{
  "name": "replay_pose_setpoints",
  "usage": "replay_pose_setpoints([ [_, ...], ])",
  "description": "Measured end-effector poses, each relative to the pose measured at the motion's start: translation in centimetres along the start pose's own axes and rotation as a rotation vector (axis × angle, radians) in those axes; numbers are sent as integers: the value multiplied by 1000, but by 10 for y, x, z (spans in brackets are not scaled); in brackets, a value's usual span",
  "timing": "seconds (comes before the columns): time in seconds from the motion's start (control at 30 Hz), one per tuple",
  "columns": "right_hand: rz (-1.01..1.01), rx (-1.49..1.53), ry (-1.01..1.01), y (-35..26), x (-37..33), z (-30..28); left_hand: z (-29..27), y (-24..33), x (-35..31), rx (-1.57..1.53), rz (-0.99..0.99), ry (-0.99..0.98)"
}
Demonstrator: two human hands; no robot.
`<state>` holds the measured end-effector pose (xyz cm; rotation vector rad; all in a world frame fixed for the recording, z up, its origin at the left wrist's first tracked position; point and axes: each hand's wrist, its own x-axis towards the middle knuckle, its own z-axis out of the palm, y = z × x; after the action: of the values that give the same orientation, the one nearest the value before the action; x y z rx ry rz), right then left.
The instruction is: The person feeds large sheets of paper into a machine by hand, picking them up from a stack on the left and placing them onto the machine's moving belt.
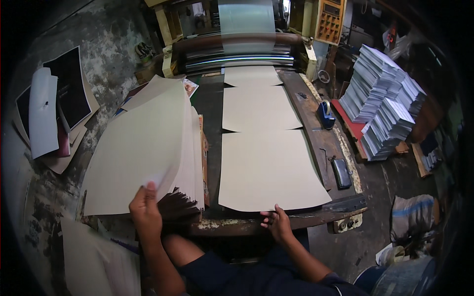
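A tall stack of large cream paper sheets [133,143] stands at the left, its top sheet curling up along the right side. My left hand [146,204] pinches the near edge of that top sheet, thumb on top. In the middle, several similar sheets lie in an overlapping row on the machine's feed table [212,163], running away toward the rollers [237,56]. At the near edge of the closest sheet [271,172] is my right hand [278,224], thumb raised and fingers apart, holding nothing. Whether its thumb touches the edge I cannot tell.
A blue tape dispenser [326,116] and a dark case [341,173] sit along the table's right side. Farther right are piles of white paper [375,84] on a red board. Loose sheets lean on the left wall [44,113]. A control panel [330,19] hangs at the back.
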<state>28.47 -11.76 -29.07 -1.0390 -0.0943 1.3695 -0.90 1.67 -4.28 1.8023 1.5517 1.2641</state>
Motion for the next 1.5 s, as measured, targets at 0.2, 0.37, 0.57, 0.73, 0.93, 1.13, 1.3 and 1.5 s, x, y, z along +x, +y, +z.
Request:
replay_pose_setpoints([
  [0.2,-52,60,192,-10,-14,23,4,9,-13,-256,231,217],
  [0.37,-84,131,-326,-73,-50,44,-2,32,-25,-134,704,-169],
  [0.57,-243,80,-717,-109,-77,59,-2,56,-41,-37,861,-483],
  [0.73,47,10,-220,-81,-62,36,0,37,-31,178,828,-403],
  [0.93,184,-66,-88,-8,-61,-22,-16,12,9,-22,547,-282],
  [1.13,268,-156,-161,34,-84,-54,-19,-10,14,-265,259,-294],
  [1.3,356,-184,-223,47,-108,-63,-17,-4,11,-363,149,-324],
  [1.5,362,-133,-260,47,-117,-60,-21,-10,12,-348,70,-322],
])
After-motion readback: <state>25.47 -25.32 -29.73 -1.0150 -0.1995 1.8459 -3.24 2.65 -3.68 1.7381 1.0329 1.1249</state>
